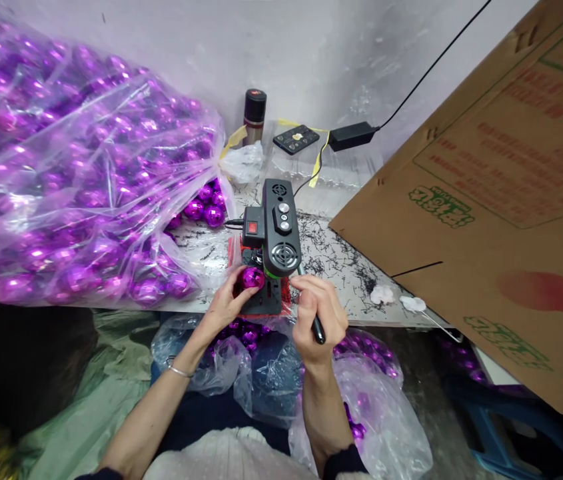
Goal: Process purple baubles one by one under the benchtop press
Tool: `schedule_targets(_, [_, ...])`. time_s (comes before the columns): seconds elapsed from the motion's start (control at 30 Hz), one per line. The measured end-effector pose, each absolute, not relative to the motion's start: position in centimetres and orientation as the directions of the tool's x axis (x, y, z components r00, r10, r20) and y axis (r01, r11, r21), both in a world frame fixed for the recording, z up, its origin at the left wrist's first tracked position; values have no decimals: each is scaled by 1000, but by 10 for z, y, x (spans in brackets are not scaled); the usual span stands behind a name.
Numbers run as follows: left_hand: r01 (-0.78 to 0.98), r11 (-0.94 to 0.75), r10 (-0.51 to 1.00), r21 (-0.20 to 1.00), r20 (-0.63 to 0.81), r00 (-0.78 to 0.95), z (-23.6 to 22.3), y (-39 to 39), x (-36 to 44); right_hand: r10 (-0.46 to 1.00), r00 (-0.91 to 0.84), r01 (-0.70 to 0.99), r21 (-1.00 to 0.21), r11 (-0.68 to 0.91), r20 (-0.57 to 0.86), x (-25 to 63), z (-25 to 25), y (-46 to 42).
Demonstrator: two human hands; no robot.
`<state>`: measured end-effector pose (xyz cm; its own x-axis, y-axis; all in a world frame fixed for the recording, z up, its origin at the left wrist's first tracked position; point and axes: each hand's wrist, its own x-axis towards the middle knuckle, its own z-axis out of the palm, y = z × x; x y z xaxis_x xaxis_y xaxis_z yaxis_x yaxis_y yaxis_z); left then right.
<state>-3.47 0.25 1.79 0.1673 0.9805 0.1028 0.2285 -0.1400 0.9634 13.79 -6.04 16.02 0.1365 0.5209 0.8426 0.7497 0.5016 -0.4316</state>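
Observation:
My left hand (225,303) pinches a shiny purple ball (252,277) and holds it on the base under the head of a small black benchtop machine (275,233) with a red switch. My right hand (317,313) is closed round the machine's black lever handle (317,328), just right of the base. Both hands sit at the front edge of the white worktable (341,267). On my lap lie clear plastic bags (271,373) with more purple balls inside.
A huge clear bag of purple balls (71,187) fills the left of the table. A big cardboard box (501,200) leans at the right. A flask (254,115), a remote (296,139) and a power adapter (354,135) stand by the back wall. Black shavings litter the tabletop.

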Motion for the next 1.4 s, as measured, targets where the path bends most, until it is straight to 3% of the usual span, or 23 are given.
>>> schedule_targets(0.17, [428,-349,934,834,276,225,22,2,-26,527,122,755,-423,501,841,138,162,-61])
schedule_targets(0.3, [482,-399,917,780,333,220,16,0,-13,527,123,753,-424,503,841,139,161,-61])
schedule_targets(0.73, [462,-350,936,815,288,201,4,-5,-7,520,210,659,-513,550,828,135,138,-58])
schedule_targets(1.03, [452,-360,933,816,310,183,-2,-7,-3,366,254,676,-435,594,895,125,92,-45])
schedule_targets(1.4, [456,-404,915,793,351,201,-5,-6,-1,333,306,654,-451,607,892,125,77,-41])
